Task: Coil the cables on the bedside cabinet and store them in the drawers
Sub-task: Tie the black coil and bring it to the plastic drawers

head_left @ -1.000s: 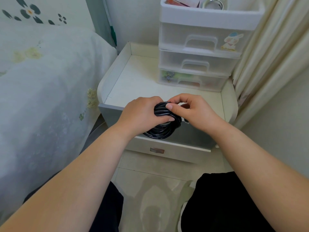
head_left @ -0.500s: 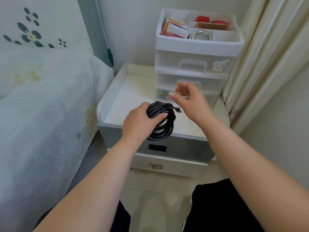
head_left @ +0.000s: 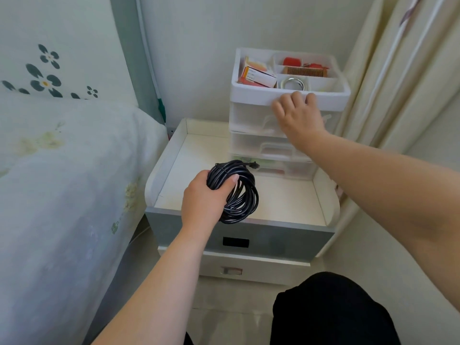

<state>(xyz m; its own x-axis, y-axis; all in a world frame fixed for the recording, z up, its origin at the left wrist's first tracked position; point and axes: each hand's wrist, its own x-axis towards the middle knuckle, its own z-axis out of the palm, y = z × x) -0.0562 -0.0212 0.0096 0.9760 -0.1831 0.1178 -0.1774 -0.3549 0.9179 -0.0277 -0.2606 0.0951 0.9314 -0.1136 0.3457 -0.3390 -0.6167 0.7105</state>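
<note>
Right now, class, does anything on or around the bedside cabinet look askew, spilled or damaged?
Nothing stands out. The black cable is neatly coiled in the left hand, the drawer unit stands upright with its drawers closed, and the right hand reaches toward its top drawer. No spill or damage shows.

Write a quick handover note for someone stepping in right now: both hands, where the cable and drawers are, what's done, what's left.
Left hand grips the coiled black cable above the bedside cabinet top.
Right hand, fingers relaxed, is at the front of the top drawer of the white drawer unit; whether it touches the handle cannot be told.
Done: cable coiled.
Left: open a drawer (all look closed), put the coil in, close it.
</note>
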